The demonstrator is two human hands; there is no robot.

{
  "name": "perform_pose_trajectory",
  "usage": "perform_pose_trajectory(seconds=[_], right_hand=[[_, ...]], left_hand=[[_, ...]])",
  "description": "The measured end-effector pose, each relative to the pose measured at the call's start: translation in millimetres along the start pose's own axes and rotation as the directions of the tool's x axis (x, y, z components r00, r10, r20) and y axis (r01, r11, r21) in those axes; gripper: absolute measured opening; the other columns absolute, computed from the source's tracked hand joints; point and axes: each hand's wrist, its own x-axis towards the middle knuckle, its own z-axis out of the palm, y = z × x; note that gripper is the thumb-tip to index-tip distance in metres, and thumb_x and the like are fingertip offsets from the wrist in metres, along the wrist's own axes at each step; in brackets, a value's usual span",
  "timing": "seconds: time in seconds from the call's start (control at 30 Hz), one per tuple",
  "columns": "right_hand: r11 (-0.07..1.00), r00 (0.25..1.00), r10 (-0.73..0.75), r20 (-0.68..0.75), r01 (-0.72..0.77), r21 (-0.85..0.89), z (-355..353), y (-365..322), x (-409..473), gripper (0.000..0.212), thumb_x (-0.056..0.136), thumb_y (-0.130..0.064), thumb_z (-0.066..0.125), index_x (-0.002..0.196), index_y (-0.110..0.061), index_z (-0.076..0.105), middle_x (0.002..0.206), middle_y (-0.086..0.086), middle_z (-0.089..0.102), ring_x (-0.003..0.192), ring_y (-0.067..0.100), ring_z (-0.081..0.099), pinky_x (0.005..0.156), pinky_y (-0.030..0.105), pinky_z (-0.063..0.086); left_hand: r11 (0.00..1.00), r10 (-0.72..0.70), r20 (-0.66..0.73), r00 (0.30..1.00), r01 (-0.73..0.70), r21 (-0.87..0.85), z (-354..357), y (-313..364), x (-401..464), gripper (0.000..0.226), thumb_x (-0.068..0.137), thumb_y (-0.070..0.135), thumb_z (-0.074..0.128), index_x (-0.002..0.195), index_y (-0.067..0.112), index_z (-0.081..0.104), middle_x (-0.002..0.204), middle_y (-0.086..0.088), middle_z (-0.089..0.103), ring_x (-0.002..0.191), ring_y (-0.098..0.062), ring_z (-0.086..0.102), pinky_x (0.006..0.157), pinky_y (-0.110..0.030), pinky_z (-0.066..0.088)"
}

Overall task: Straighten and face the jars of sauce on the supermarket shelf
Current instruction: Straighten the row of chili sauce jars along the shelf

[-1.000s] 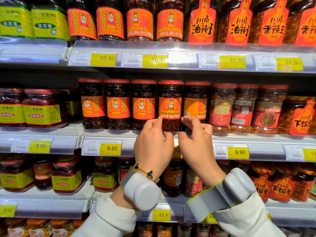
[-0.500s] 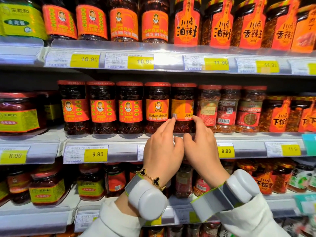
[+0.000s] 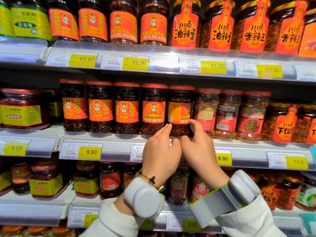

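Observation:
On the middle shelf point(image 3: 118, 142) stands a row of dark chilli sauce jars with red lids and orange labels. Three at the left point(image 3: 100, 110) and a fourth point(image 3: 153, 111) show their portrait labels to the front. The fifth jar point(image 3: 179, 110) is turned, so its yellow side panel faces out and its portrait sits at the right edge. My left hand point(image 3: 160, 151) holds its lower left side with the fingertips. My right hand point(image 3: 200, 146) curls round its lower right side.
Lighter chilli jars point(image 3: 225, 115) stand close on the right, showing barcodes and back labels. Squat jars with yellow labels point(image 3: 21, 113) sit to the left. More jars fill the shelf above point(image 3: 153, 23) and the shelf below point(image 3: 46, 183). Price tags point(image 3: 89, 152) line the shelf edges.
Both hands have shifted right along the row: my left hand left the fourth jar and now both sit on the fifth jar's base. The view swung slightly.

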Motion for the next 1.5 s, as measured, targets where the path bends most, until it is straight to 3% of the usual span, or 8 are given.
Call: perform_pose_trajectory(seconds=[0.27,0.4,0.53,0.77,0.93,1.1,1.37,1.5], right_hand=[[0.995,0.998,-0.041,-0.052,0.046,0.085,-10.4,2.0,-3.0,0.042,0.080,-0.004,0.045,0.118,-0.022,0.048,0.112,-0.001,0.055,0.107,0.026,0.049,0.087,0.033,0.038],[0.998,0.998,-0.060,-0.037,0.061,0.031,-12.0,4.5,-1.2,0.049,0.082,-0.006,0.042,0.128,-0.020,0.041,0.123,0.004,0.055,0.115,0.024,0.041,0.088,0.030,0.034],[0.994,0.995,-0.093,0.042,0.096,-0.054,-6.8,3.6,-4.4,0.062,0.081,-0.007,0.040,0.141,-0.017,0.027,0.116,0.014,0.055,0.113,0.023,0.031,0.081,0.031,0.030],[0.997,0.998,-0.053,-0.033,0.055,0.062,-12.8,4.5,-2.7,0.045,0.077,-0.002,0.044,0.118,-0.020,0.048,0.105,0.002,0.051,0.114,0.021,0.042,0.083,0.026,0.031],[0.997,0.998,-0.035,-0.052,0.039,0.073,-8.9,6.8,-4.3,0.049,0.076,-0.002,0.043,0.121,-0.022,0.045,0.112,0.005,0.052,0.113,0.017,0.038,0.083,0.023,0.028],[0.997,0.997,-0.078,-0.001,0.078,0.000,-4.7,2.8,-8.5,0.058,0.077,-0.001,0.042,0.133,-0.014,0.036,0.080,-0.014,0.030,0.110,0.025,0.032,0.088,0.029,0.029],[0.994,0.996,-0.064,-0.068,0.069,0.080,-10.6,5.7,-7.7,0.047,0.073,0.001,0.044,0.114,-0.020,0.050,0.092,-0.010,0.045,0.110,0.018,0.038,0.083,0.019,0.027],[0.995,0.998,-0.053,-0.039,0.056,0.087,-11.5,7.5,-6.8,0.050,0.075,0.000,0.043,0.121,-0.019,0.045,0.102,-0.008,0.047,0.117,0.018,0.033,0.091,0.022,0.027]], left_hand=[[0.997,-0.007,-0.038,0.999,0.010,0.080,1.5,4.3,-3.5,0.050,0.087,0.017,0.044,0.137,0.018,0.041,0.145,0.003,0.040,0.131,-0.014,0.036,0.102,-0.023,0.028],[0.992,0.027,-0.129,0.991,-0.011,0.124,4.6,8.1,-5.5,0.051,0.086,0.020,0.044,0.136,0.021,0.042,0.140,0.006,0.045,0.123,-0.016,0.044,0.093,-0.026,0.036],[0.994,0.014,-0.077,0.997,-0.005,0.113,3.6,6.0,-0.7,0.050,0.087,0.016,0.044,0.137,0.019,0.042,0.142,0.002,0.044,0.127,-0.016,0.042,0.097,-0.025,0.032],[0.998,-0.064,0.012,0.998,0.064,-0.011,-3.0,4.1,0.5,0.054,0.084,0.011,0.040,0.137,0.019,0.041,0.114,-0.015,0.065,0.106,-0.027,0.060,0.093,-0.040,0.045],[0.997,-0.012,-0.034,0.999,0.015,0.076,1.7,6.3,-3.6,0.051,0.087,0.014,0.042,0.138,0.018,0.040,0.140,-0.001,0.046,0.123,-0.020,0.046,0.100,-0.031,0.038],[0.988,0.018,-0.080,0.997,-0.005,0.157,5.2,5.2,-4.1,0.048,0.088,0.015,0.042,0.136,0.015,0.042,0.140,0.000,0.044,0.124,-0.020,0.044,0.095,-0.030,0.035],[0.988,-0.027,-0.035,0.999,0.032,0.149,1.3,9.9,0.6,0.049,0.089,0.016,0.040,0.138,0.014,0.039,0.142,-0.002,0.043,0.127,-0.020,0.041,0.099,-0.031,0.034],[0.986,-0.010,-0.078,0.997,0.023,0.163,2.5,16.8,-3.6,0.050,0.089,0.020,0.040,0.139,0.017,0.038,0.142,0.002,0.042,0.124,-0.020,0.043,0.093,-0.032,0.038]])
